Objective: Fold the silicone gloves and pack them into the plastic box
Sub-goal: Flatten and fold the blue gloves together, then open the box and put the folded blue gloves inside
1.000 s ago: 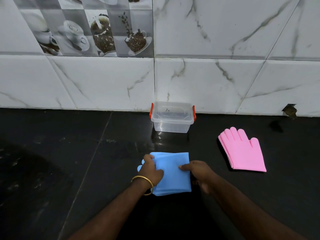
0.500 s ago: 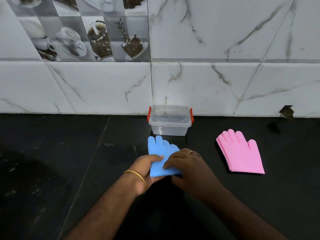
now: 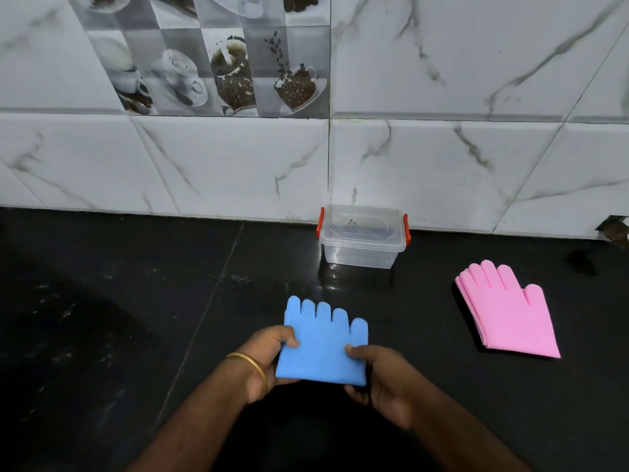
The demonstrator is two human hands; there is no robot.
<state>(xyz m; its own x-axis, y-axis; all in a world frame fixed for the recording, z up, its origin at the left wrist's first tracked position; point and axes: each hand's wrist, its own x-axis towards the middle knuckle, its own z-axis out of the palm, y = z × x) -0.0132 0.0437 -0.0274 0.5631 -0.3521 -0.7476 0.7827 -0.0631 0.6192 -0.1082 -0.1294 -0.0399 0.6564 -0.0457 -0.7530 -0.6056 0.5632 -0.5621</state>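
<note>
left hand (image 3: 263, 359): pinching left edge of folded blue silicone gloves (image 3: 323, 349)
right hand (image 3: 381, 376): pinching their right edge
clear lidded plastic box (image 3: 362, 235): countertop's back edge

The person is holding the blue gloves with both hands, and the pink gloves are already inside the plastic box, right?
Not quite. The head view shows both hands, left hand and right hand, holding the blue gloves, but the pink gloves are not inside the plastic box. They lie flat on the black counter, to the right of the box, whose lid is on.
</note>
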